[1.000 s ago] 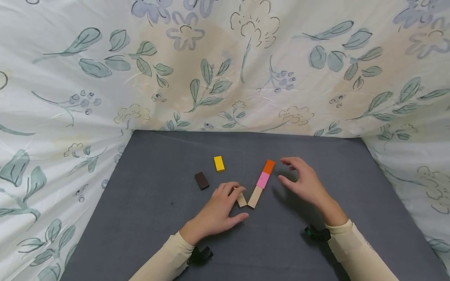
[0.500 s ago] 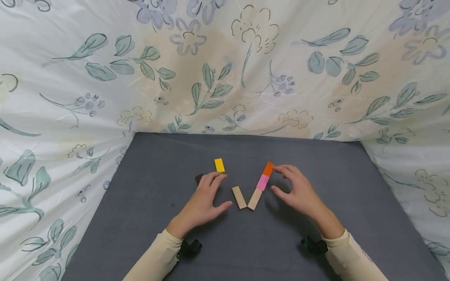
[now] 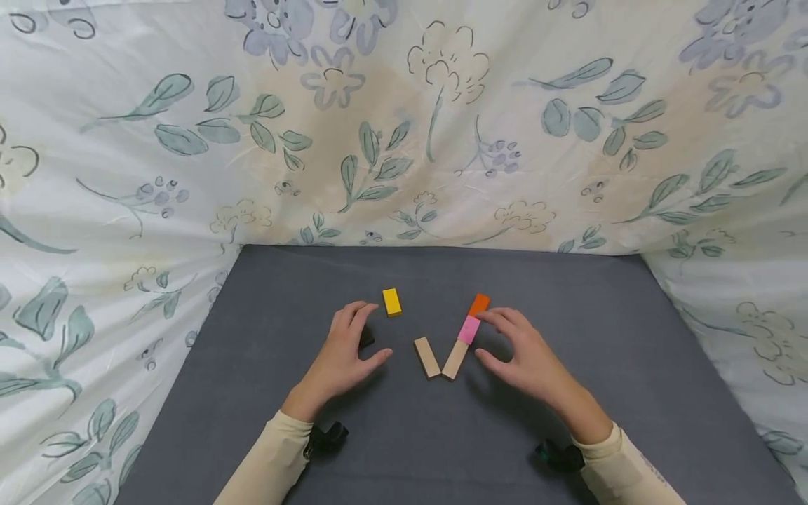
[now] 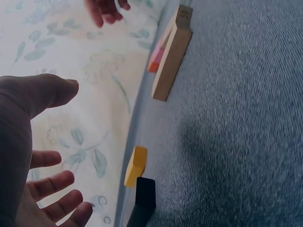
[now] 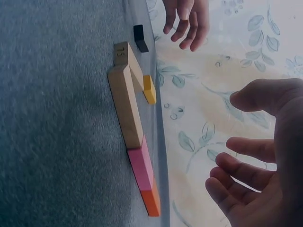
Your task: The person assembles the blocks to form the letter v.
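My left hand (image 3: 341, 354) hovers with spread, relaxed fingers over the dark brown block (image 3: 366, 338), which it partly hides in the head view. Beyond its fingertips lies a yellow block (image 3: 391, 302). My right hand (image 3: 520, 354) is held loosely beside a slanted row made of an orange block (image 3: 478, 304), a pink block (image 3: 468, 329) and a plain wooden block (image 3: 454, 360), laid end to end. A second plain wooden block (image 3: 427, 358) leans the other way, its near end meeting the row in a V. Neither hand grips anything; both palms look bare in the wrist views.
The blocks lie flat on a dark grey cloth surface (image 3: 404, 449). A white floral curtain (image 3: 391, 126) rises behind it and along both sides. Black wrist cameras sit under both sleeves. The near wooden block bears a small printed mark (image 5: 120, 51) on its end.
My left hand has drawn away leftward from the left wooden block to above the dark brown block. My right hand has come slightly left and nearer, alongside the pink block.
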Tool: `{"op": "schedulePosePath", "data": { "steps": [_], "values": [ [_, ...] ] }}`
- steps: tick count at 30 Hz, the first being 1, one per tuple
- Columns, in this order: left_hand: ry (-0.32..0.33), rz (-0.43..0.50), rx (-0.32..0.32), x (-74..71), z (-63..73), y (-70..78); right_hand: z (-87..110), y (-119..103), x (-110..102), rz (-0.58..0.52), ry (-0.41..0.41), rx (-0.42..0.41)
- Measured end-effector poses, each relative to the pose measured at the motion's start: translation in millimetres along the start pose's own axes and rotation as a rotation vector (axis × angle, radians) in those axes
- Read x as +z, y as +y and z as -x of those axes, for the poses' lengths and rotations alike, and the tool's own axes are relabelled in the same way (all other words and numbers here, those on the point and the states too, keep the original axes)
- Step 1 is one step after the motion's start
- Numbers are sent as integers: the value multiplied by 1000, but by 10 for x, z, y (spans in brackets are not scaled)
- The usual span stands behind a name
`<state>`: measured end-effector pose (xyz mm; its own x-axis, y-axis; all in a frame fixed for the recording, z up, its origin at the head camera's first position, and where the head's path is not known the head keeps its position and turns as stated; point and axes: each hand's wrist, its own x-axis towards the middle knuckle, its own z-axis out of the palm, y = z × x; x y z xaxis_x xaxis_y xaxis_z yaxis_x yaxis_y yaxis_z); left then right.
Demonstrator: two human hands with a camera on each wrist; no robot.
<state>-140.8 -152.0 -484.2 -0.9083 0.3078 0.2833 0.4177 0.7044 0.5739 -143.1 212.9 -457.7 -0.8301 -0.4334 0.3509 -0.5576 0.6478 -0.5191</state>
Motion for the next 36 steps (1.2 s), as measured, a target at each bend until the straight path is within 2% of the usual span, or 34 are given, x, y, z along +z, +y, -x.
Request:
{"op": "schedulePosePath", "data": {
  "steps": [11, 26, 36],
  "values": [
    [15, 18, -80, -34, -9, -113, 44, -146, 143, -23, -39, -57],
    [-2, 19, -117, 11, 33, -236, 92, -273, 273, -6, -91, -113],
    [-22, 19, -148, 29, 21, -290, 127, -345, 307, 12, -127, -119]
  ]
}}
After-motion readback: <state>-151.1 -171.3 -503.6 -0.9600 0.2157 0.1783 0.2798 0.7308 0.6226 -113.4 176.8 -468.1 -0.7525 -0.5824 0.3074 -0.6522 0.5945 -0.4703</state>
